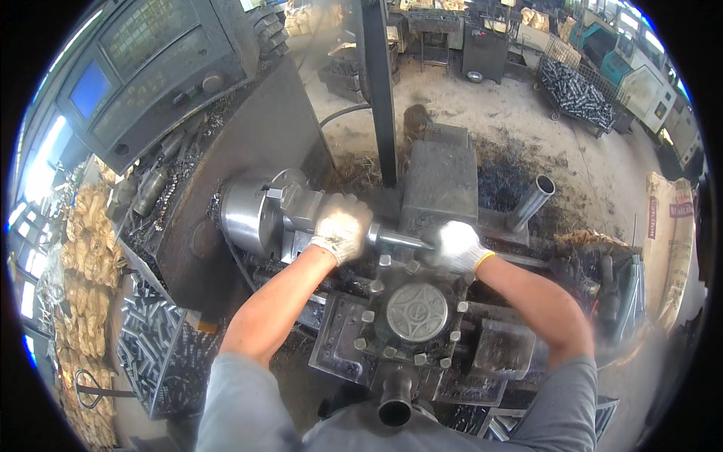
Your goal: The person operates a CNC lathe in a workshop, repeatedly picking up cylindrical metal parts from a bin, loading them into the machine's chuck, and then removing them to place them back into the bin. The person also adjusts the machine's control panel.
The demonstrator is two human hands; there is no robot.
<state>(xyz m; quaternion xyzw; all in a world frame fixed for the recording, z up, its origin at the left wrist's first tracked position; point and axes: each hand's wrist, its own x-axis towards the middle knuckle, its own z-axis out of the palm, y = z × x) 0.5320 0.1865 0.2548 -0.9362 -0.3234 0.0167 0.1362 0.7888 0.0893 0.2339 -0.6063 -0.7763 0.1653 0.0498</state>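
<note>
A metal lathe lies in front of me, with a shiny round chuck (252, 216) on its left. Beside the chuck jaws, my left hand (343, 226), in a white glove, closes over a steel workpiece whose collar shows past the fingers. A slim steel rod (403, 240) runs from that collar toward my right hand (456, 247). That hand, also gloved, is closed at the rod's right end; glare and the glove hide the fingertips. Just below the rod sits the square tool post (416, 312) with its round cap and several bolts.
A control panel (162, 68) overhangs the upper left. Cut steel tubes fill a bin (151, 350) at lower left. An upright tube (533, 202) stands right of my right hand. A dark post (379, 98) rises behind the lathe. A wire cart (576, 94) of metal parts stands far right.
</note>
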